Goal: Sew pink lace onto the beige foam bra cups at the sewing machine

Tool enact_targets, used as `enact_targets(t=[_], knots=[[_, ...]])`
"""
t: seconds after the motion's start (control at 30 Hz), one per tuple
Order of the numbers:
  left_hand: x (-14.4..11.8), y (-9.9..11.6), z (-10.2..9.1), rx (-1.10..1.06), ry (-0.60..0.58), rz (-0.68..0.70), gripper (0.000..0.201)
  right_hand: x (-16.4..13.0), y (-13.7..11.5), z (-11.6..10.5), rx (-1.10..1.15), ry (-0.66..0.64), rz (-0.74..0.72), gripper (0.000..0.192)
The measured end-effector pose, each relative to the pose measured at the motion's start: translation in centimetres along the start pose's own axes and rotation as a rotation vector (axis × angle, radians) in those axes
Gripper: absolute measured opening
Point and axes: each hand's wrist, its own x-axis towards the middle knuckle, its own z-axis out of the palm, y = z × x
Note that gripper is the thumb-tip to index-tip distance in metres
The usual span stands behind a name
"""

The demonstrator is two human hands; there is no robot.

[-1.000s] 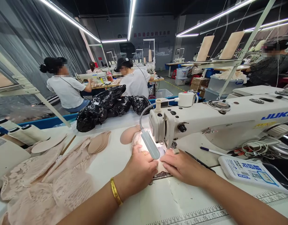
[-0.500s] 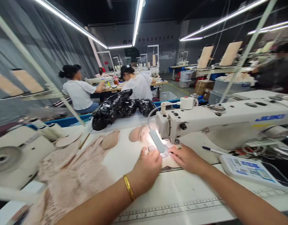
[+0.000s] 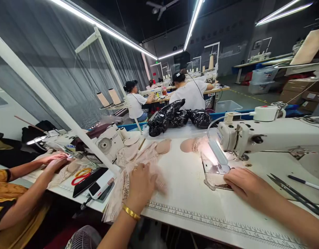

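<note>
My left hand [image 3: 138, 185], with a gold bangle and a ring, rests on a pile of pale pink lace pieces [image 3: 128, 173] at the table's front left; its fingers press into the lace. My right hand [image 3: 244, 185] lies flat on the table beside the needle plate [image 3: 213, 171] of the white sewing machine [image 3: 265, 136], holding nothing that I can see. A small lamp [image 3: 218, 152] lights the plate. Beige foam cups [image 3: 187, 145] lie behind the plate, and another cup [image 3: 163, 146] lies farther left.
Black scissors [image 3: 294, 193] and a pen [image 3: 306, 183] lie at the right. Black plastic bags [image 3: 175, 116] sit at the table's back. A co-worker's hands [image 3: 54, 160] work at a machine on the left beside red scissors [image 3: 80, 176] and a phone [image 3: 98, 188]. A white slanted pole [image 3: 58, 107] crosses left.
My view swung left. My left hand left the needle area and moved left onto the lace pile. My right hand stayed by the needle plate.
</note>
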Motion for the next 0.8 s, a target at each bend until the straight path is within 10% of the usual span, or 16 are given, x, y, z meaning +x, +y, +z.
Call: enact_targets(t=[0.23,0.37,0.47,0.67,0.8], knots=[[-0.9,2.8,-0.1,-0.296,0.088,0.280,0.022,1.1,-8.4,-0.9,0.524,-0.336,0.298,0.031],[-3.0,6.6,-0.2,-0.691,0.168,0.517,0.016,2.6,-11.5,0.7,0.988,-0.285,0.484,0.045],[-3.3,8.2,0.0,-1.122,0.031,0.329,0.035,3.3,-12.6,0.6,1.167,-0.184,0.462,0.049],[-1.8,9.9,0.3,-1.915,-0.729,-0.206,0.048,2.7,-12.7,-2.1,1.113,-0.213,0.409,0.054],[-1.7,11.1,-0.2,-1.990,-0.560,-0.285,0.038,2.0,-11.9,-1.7,0.926,-0.106,0.447,0.049]])
